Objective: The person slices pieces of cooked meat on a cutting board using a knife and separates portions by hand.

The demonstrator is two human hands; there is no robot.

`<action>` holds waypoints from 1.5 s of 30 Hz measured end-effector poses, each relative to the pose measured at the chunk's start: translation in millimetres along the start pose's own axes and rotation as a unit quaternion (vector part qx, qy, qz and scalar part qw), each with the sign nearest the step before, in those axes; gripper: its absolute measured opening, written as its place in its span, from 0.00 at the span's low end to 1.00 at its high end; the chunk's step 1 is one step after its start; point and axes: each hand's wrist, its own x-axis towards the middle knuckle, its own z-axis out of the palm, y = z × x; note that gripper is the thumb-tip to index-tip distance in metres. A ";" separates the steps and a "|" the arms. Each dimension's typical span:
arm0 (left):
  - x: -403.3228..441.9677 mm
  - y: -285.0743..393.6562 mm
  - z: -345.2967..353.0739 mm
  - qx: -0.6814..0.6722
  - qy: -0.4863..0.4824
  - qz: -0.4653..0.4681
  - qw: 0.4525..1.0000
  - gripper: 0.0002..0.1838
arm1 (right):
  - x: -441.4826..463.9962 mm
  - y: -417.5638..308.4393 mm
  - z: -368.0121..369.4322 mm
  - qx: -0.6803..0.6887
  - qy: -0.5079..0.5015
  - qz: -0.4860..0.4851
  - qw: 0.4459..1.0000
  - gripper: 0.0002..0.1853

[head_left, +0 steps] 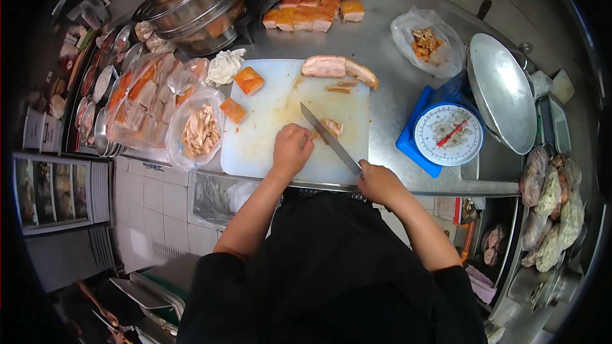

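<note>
My right hand (377,182) grips the handle of a long knife (330,140) at the front edge of a white cutting board (255,143). The blade slants up and left across the board. Just left of the blade, my left hand (292,150) rests with curled fingers; whatever is under them is hidden. Small meat pieces (333,128) lie against the blade's right side. Farther back on the board is a slab of pork (331,66) with thin cut strips (339,88) in front. Two browned pork blocks (248,81) sit at the board's left.
Left of the board are a bag of sliced meat (199,134), larger bagged meat (143,99) and a crumpled cloth (224,67). A blue scale (428,121) and metal pan (500,92) stand right. Behind are pork blocks (312,16) and a plastic bag of pieces (427,44).
</note>
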 end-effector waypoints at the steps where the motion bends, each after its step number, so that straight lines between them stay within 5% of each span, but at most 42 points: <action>1: 0.4 1.7 0.9 0.000 0.001 0.001 1.000 0.05 | 2.2 2.1 -1.8 0.010 -0.013 0.009 1.000 0.18; 4: -1.1 6.4 1.5 -0.028 -0.004 -0.059 0.998 0.04 | -5.7 4.7 -12.7 0.138 -0.021 0.021 0.990 0.17; 5: -0.7 7.2 2.4 -0.125 0.027 -0.168 0.978 0.04 | -6.9 11.2 -10.4 0.137 -0.020 0.020 0.990 0.17; 6: -0.2 7.8 3.3 -0.218 0.057 -0.274 0.935 0.07 | -8.1 20.4 -3.2 0.257 -0.036 0.020 0.966 0.16; 7: 5.9 9.8 3.5 -0.217 0.059 -0.275 0.935 0.07 | -8.7 25.4 2.9 0.373 -0.052 0.020 0.926 0.15; 8: 15.9 10.7 5.6 -0.426 0.105 -0.376 0.817 0.12 | -8.0 27.7 7.6 0.372 -0.053 0.018 0.927 0.15; 9: 26.0 14.5 5.2 -0.605 0.142 -0.449 0.642 0.17 | -7.5 29.2 10.9 0.476 -0.083 0.003 0.876 0.13; 10: 36.6 23.9 -0.4 -0.606 0.142 -0.448 0.642 0.17 | -7.7 29.1 10.5 0.573 -0.110 -0.012 0.812 0.11; 12: 53.8 40.2 -9.5 -0.719 0.010 -0.508 0.474 0.24 | -5.7 26.3 10.0 0.606 -0.115 -0.008 0.787 0.11; 16: 39.2 11.4 4.5 -0.715 -0.057 -0.472 0.513 0.22 | -3.2 43.5 25.1 0.667 -0.094 -0.005 0.739 0.10; 18: 36.1 1.0 9.5 -0.437 -0.037 -0.459 0.773 0.20 | -15.6 58.5 31.3 0.663 -0.034 0.035 0.747 0.11; 19: 35.5 2.8 9.3 -0.437 -0.037 -0.461 0.771 0.20 | -21.9 66.7 36.5 0.648 -0.015 0.064 0.759 0.11; 21: 34.6 7.7 13.3 -0.148 0.015 -0.202 0.968 0.18 | -29.5 76.4 47.6 0.642 -0.027 0.078 0.762 0.10; 24: 33.4 10.1 50.4 -0.084 0.021 -0.131 0.988 0.20 | -30.1 71.3 55.7 0.629 -0.052 0.090 0.770 0.09; 28: 31.3 32.2 63.3 -0.099 -0.022 -0.181 0.978 0.20 | -5.2 41.9 50.5 0.548 -0.117 0.052 0.827 0.10; 30: 31.2 27.6 55.5 -0.035 0.055 -0.119 0.991 0.20 | 10.5 29.7 47.3 0.507 -0.153 0.029 0.847 0.11; 34: 25.6 1.9 0.5 0.010 0.109 -0.135 0.985 0.19 | 24.5 -11.4 24.2 0.466 -0.213 0.009 0.858 0.12; 42: 27.3 -79.5 -145.5 0.063 0.299 -0.150 0.940 0.13 | 80.7 -128.6 -9.0 0.349 -0.263 -0.184 0.881 0.10; 45: 26.5 -133.0 -171.7 0.073 0.194 -0.214 0.955 0.13 | 82.3 -142.0 -12.7 0.327 -0.246 -0.171 0.896 0.10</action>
